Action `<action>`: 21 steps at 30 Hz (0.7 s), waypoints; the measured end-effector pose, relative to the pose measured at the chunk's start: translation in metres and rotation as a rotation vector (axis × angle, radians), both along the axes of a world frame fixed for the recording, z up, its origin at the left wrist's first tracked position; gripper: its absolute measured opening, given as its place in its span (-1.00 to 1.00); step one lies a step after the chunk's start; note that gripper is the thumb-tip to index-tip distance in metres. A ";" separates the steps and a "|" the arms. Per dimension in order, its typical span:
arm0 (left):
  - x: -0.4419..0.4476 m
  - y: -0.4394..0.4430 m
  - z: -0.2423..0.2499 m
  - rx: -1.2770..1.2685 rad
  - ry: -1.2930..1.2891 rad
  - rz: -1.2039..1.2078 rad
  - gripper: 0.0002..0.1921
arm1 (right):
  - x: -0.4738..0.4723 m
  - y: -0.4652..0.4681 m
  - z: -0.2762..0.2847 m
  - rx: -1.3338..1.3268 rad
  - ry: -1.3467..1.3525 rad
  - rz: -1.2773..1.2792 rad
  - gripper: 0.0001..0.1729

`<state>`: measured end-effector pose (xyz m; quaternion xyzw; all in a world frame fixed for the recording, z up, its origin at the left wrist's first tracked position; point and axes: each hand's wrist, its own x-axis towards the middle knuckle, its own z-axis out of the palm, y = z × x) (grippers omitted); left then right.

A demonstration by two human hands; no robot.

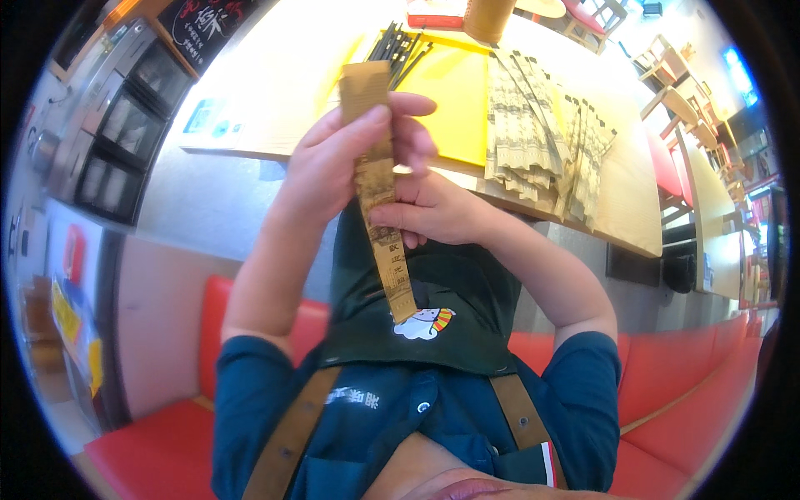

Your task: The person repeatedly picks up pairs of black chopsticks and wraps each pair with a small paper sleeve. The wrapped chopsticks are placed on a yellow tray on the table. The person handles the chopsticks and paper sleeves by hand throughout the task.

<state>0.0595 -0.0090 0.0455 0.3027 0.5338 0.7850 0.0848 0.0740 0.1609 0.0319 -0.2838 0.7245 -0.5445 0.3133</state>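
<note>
My left hand (pixel 347 147) holds a brown printed paper chopstick sleeve (pixel 378 178) near its upper end, thumb on its face and fingers spread behind it. Lower down, my right hand (pixel 431 209) pinches the same sleeve between thumb and fingers. The sleeve slants over the dark apron; whether a chopstick is inside cannot be told. Beyond my left hand, loose black chopsticks (pixel 409 53) lie in a bunch on a yellow surface (pixel 456 100). To the right, several patterned paper sleeves with dark tips at their far ends (pixel 525 125) lie fanned out in overlapping groups.
The light wooden table (pixel 631 206) reaches ahead of me. At its far side stand a brown cylindrical container (pixel 487 19) and a red-and-white box (pixel 434 14). Red bench seating (pixel 675 375) is behind me. A cabinet (pixel 119 125) stands at left, chairs at far right.
</note>
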 end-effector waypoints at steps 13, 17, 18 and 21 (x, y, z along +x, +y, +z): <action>0.051 -0.083 -0.027 -0.044 -0.087 0.254 -0.76 | -0.191 0.018 -0.029 0.486 0.239 -0.731 -0.60; 0.056 -0.099 -0.041 -0.035 -0.229 0.306 -0.78 | -0.229 0.002 -0.041 0.634 0.212 -0.772 -0.50; 0.055 -0.104 -0.046 -0.046 -0.252 0.325 -0.80 | -0.233 -0.004 -0.039 0.726 0.244 -0.799 -0.46; 0.053 -0.112 -0.056 0.036 -0.343 0.326 -0.81 | -0.247 -0.006 -0.046 0.760 0.295 -0.827 -0.48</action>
